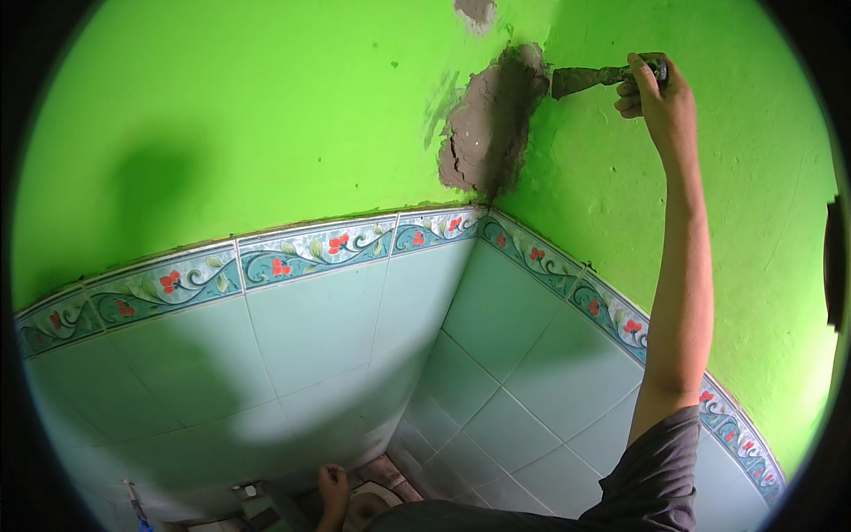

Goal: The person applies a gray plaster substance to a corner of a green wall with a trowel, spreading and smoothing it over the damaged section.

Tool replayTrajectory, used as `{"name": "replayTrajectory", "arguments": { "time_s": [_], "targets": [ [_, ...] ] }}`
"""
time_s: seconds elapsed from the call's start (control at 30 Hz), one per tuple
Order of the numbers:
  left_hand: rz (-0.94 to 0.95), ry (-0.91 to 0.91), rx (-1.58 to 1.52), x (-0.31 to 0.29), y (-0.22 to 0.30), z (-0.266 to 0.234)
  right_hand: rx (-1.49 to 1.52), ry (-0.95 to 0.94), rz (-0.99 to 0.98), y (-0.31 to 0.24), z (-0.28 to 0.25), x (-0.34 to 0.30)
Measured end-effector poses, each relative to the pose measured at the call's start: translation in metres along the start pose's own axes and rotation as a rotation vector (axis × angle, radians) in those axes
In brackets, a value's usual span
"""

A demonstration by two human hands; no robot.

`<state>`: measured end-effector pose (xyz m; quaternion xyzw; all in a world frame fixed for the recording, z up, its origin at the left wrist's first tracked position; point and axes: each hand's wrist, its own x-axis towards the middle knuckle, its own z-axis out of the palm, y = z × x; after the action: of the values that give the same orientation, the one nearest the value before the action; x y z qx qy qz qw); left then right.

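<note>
Your left hand [333, 488] hangs at the lower centre of the frame, fingers curled; I cannot tell whether it holds anything. At the upper right, your right hand [658, 92] grips the dark handle of a stained, flat-bladed metal scraper [610, 76], likely light and stiff, best held there. Its blade points at the rough grey-brown mortar patch [486, 129], upper centre, which looks soft and crumbly along its cracked lower-left edge.

Grimy putty knife [612, 75] roughly level in right hand [663, 96], blade [574, 82] pointing left. Grey-brown mortar patch [483, 129], rough, cracked, left of hand, just beyond blade edge.
</note>
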<state>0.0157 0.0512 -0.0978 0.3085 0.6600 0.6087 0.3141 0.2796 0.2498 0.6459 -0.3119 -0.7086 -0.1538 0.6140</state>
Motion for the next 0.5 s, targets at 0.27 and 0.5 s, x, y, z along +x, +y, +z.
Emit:
{"name": "replayTrajectory", "arguments": {
  "time_s": [0.27,0.5],
  "targets": [
    [0.000,0.007,-0.024,-0.005,-0.015,-0.006,0.053,-0.008,0.012,0.014,0.014,0.000],
    [-0.021,0.044,-0.054,-0.008,-0.008,-0.012,0.196,-0.011,0.071,0.029,0.026,-0.006]
  ]
}}
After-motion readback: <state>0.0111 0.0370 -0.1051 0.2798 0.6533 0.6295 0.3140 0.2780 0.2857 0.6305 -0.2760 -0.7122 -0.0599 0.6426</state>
